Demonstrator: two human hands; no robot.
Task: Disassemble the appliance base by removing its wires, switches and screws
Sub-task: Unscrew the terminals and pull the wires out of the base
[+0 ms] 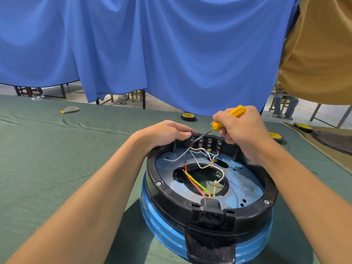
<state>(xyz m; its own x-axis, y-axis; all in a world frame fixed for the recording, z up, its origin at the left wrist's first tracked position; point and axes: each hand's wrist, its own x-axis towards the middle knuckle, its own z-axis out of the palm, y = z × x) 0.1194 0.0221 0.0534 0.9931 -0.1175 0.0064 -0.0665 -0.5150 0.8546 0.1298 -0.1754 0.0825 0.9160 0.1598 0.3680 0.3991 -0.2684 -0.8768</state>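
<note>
We've got the appliance base (171, 195) on the bench (57, 149), lower centre. Left hand (165, 133) grips its far rim; right hand (242, 128) clenches a yellow screwdriver (218, 125), tip at the leftmost of the switches (209, 142). Exact contact's too small to tell.

No text legible anywhere, faint raised lettering on the blue metal plate (245, 180) inside the appliance base (171, 197), just below the switches (209, 142), too blurred to read, yellow labels on tape rolls (188, 116) along the counter's (57, 149) far edge, too small to make out
</note>
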